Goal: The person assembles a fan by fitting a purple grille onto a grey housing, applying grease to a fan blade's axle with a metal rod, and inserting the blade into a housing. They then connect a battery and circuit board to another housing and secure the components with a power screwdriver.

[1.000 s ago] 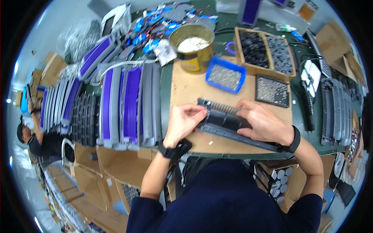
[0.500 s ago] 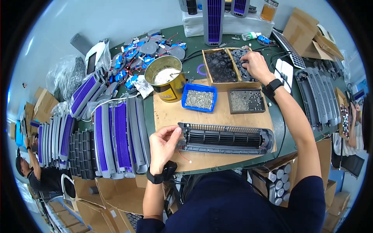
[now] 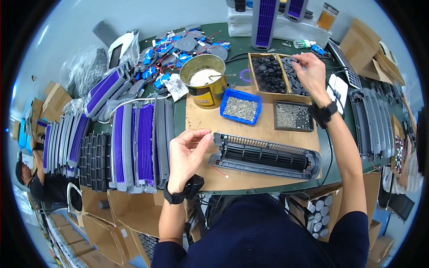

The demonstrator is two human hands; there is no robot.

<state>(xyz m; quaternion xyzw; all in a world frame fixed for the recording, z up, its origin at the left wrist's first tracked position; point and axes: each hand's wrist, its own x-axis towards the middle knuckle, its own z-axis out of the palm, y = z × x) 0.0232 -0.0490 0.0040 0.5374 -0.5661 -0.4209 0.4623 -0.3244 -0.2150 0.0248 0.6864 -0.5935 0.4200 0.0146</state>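
Your right hand (image 3: 310, 71) is up in the wooden box (image 3: 286, 73), fingers closing on a small black ring; whether one is gripped, you can't tell. Your left hand (image 3: 187, 154) hovers pinched at the end of the long black fan roller (image 3: 266, 156), which lies flat on the cardboard sheet (image 3: 263, 129). The roller looks seated; that end piece is not yet fitted.

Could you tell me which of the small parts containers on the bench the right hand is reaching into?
The right hand reaches into the brown divided box of black rings, farthest back; the blue tray and dark tray hold silvery parts, untouched.
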